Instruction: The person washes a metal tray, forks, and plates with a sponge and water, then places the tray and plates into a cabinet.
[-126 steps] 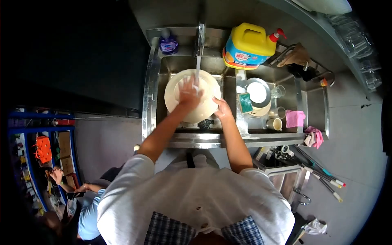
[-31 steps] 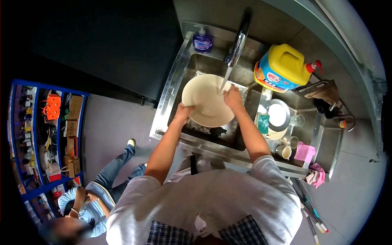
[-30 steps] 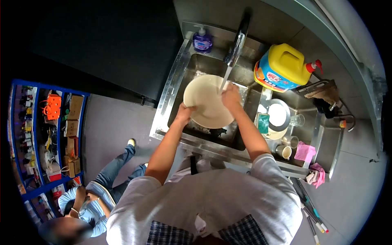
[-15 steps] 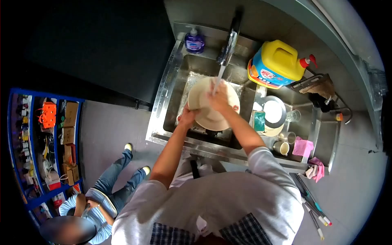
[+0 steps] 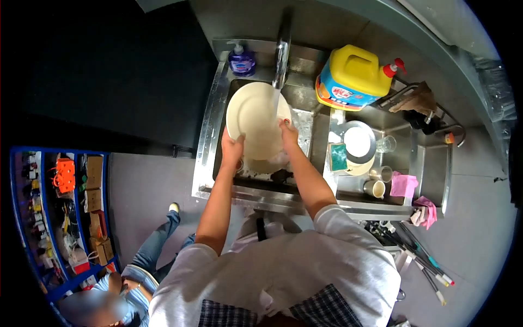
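Observation:
A cream-coloured plate (image 5: 251, 111) is held tilted over the left basin of the steel sink (image 5: 212, 122). My left hand (image 5: 233, 148) grips its lower left rim, fingers mostly hidden beneath and thumb on the upper face. On the plate's right edge, my right hand (image 5: 289, 136) is closed round the rim, near a small red mark. Water runs from the tap (image 5: 281, 57) onto the right part of the plate. Foam and dark residue lie in the basin below.
Purple soap bottle (image 5: 241, 61) and yellow detergent jug (image 5: 354, 79) stand behind the sink. In the right basin are a green sponge (image 5: 338, 157), stacked dishes (image 5: 359, 143), cups (image 5: 374, 188) and a pink cloth (image 5: 403, 185). Another person (image 5: 136, 278) sits at lower left, beside blue shelves (image 5: 68, 283).
My right hand has left the plate's face and now holds its right rim. The plate has been raised and tilted, shifting left and away from me. The whole view has shifted slightly.

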